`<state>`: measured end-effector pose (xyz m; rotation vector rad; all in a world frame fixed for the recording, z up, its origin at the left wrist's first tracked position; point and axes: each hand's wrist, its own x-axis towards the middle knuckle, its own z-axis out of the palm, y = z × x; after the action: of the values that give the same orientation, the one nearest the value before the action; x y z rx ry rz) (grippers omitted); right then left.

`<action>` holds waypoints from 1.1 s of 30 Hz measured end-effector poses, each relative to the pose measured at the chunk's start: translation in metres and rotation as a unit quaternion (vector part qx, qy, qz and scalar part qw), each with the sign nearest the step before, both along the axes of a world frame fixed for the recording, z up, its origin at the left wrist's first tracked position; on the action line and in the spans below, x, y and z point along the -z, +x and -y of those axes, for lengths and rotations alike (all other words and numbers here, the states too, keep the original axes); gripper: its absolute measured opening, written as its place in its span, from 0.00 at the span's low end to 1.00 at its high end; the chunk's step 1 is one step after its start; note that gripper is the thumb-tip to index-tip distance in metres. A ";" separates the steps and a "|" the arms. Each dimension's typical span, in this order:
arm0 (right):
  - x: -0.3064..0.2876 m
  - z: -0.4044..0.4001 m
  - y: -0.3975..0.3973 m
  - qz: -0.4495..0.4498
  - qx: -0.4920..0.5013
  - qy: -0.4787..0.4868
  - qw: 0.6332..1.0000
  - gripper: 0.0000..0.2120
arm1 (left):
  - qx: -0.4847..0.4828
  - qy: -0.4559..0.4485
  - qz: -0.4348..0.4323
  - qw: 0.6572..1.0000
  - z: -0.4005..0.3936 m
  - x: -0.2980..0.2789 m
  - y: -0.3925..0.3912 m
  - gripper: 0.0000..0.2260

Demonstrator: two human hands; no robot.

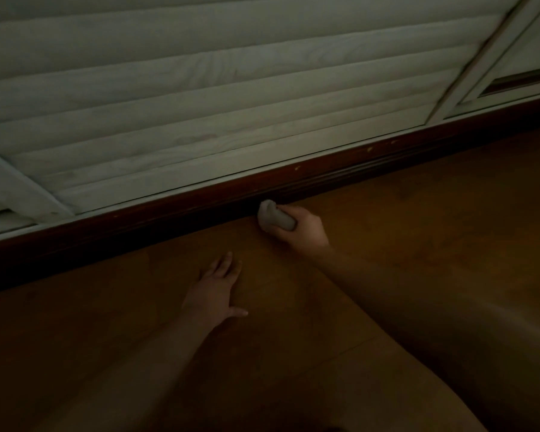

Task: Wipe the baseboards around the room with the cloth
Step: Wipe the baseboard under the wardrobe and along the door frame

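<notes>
1. Presently, right hand (306,227) is gripping the cloth (275,218), fingers curled round it.
2. Cloth is pressing against the dark baseboard (200,210).
3. Left hand (214,288) is resting flat on the floor (418,219), fingers straight.

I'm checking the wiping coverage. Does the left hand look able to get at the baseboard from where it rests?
Probably yes. The left hand lies flat on the floor, with only bare floor between it and the baseboard. The right hand, holding the cloth, is off to the side.
</notes>
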<state>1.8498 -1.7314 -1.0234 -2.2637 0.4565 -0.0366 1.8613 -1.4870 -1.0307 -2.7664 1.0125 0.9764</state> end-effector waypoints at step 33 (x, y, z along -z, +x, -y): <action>-0.012 -0.033 0.008 0.049 0.071 0.018 0.996 0.25 | 0.000 0.006 -0.007 1.000 0.003 -0.004 0.001 0.49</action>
<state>1.8573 -1.6985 -1.0117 -2.1788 0.5611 -0.2089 1.8619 -1.4897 -1.0269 -2.7535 1.0057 0.9994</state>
